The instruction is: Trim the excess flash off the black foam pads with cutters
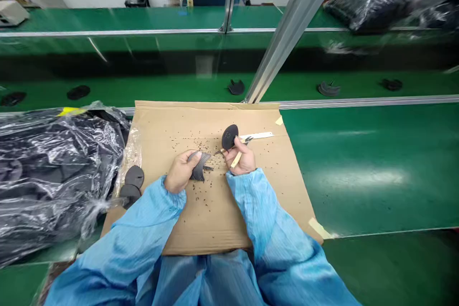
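My left hand (182, 170) is closed round a dark grey curved piece (199, 166), with its thumb on top. In my right hand (243, 157) are a black oval disc (230, 136), held up by the fingertips, and a thin tool with a pale yellow handle (236, 159) and a dark tip pointing left. The hands are apart, above a brown cardboard sheet (201, 124) scattered with small black crumbs. Just beyond my right hand lies a white strip (261, 135).
Plastic-wrapped dark pieces (57, 167) lie at the left, beside loose dark grey discs (134, 177) on the cardboard's left edge. Behind, several dark pieces sit on a green belt (161, 90). A metal post (279, 33) rises behind the cardboard.
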`<state>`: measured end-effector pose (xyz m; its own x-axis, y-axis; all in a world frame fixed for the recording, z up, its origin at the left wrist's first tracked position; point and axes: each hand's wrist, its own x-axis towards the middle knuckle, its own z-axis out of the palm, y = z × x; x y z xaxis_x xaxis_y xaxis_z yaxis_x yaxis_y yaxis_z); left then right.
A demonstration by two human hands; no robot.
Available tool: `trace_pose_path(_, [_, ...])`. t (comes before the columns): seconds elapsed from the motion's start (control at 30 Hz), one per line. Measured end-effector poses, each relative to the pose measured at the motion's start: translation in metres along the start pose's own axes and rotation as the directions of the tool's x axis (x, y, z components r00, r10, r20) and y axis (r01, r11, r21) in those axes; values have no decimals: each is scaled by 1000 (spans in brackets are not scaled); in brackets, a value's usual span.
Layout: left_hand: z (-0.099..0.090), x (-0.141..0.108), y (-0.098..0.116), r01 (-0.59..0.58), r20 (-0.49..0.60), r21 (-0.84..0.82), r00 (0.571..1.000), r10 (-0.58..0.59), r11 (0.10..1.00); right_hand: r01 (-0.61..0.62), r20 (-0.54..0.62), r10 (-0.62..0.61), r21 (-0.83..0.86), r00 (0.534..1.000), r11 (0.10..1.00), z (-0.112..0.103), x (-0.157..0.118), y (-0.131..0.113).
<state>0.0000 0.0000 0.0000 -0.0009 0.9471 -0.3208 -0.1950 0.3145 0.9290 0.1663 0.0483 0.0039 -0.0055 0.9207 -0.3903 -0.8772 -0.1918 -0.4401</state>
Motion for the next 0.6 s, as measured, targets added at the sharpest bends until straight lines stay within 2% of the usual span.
trace_pose_path(0.27, [3, 0, 3, 9, 8, -36, 1000, -8, 999, -7, 6, 7, 13, 1000, 1000, -3, 0, 0])
trace_pose_path(0.43, [4, 0, 2, -4, 6, -55, 1000, 4, 998, 35, 55, -30, -80, 998, 996, -10, 5, 1])
trace_pose_path(0.53, [2, 2, 1, -142, -130, -71, 983, 132, 987, 153, 138, -121, -252, 983, 956, -13, 2, 3])
trace_pose_path(0.6, [0, 6, 1, -284, -229, -46, 936, 266, 958, 290, 237, -206, -415, 949, 862, -14, -4, 6])
